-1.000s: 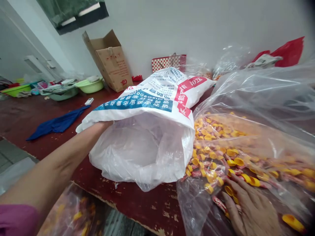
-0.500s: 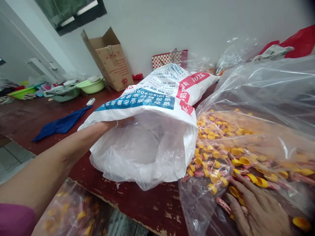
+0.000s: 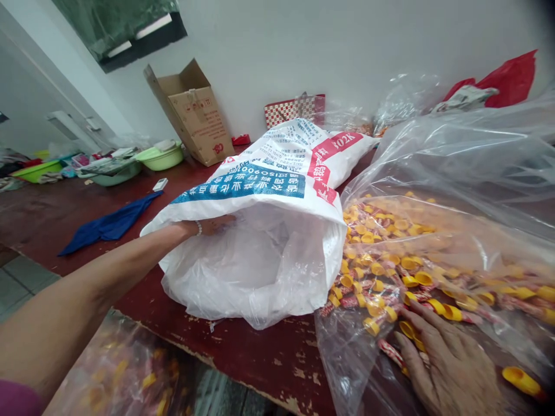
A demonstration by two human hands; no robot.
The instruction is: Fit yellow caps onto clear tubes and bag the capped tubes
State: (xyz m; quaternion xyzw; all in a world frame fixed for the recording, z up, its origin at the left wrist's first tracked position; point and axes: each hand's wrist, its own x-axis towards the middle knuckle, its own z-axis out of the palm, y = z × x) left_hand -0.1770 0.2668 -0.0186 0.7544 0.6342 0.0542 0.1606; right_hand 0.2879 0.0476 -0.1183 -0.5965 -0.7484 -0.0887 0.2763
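A white woven sack point(image 3: 277, 167) with blue and red print lies on its side, its mouth facing me and a clear plastic liner point(image 3: 243, 289) showing inside. My left hand point(image 3: 217, 224), wearing a beaded bracelet, reaches into the left of that mouth. Its fingers look stretched out, though shade and the liner partly obscure them. To the right, my right hand point(image 3: 451, 361) rests with thumb and fingers spread among small pieces with yellow tube-like ends point(image 3: 377, 268) and red-and-white patterned bodies. These pieces lie in and around a large clear plastic bag point(image 3: 468, 214).
Behind the sack stand an open cardboard box point(image 3: 202, 118) and a red checkered box point(image 3: 292, 110). On the left are a blue cloth point(image 3: 110, 224), a small white object point(image 3: 160, 185) and green basins point(image 3: 160, 156). Another clear bag of yellow pieces point(image 3: 121, 370) sits below the worn table edge point(image 3: 208, 355).
My left hand has drawn back slightly, so more of it shows at the sack's mouth. My right hand stays nearly where it was. The view has shifted a little.
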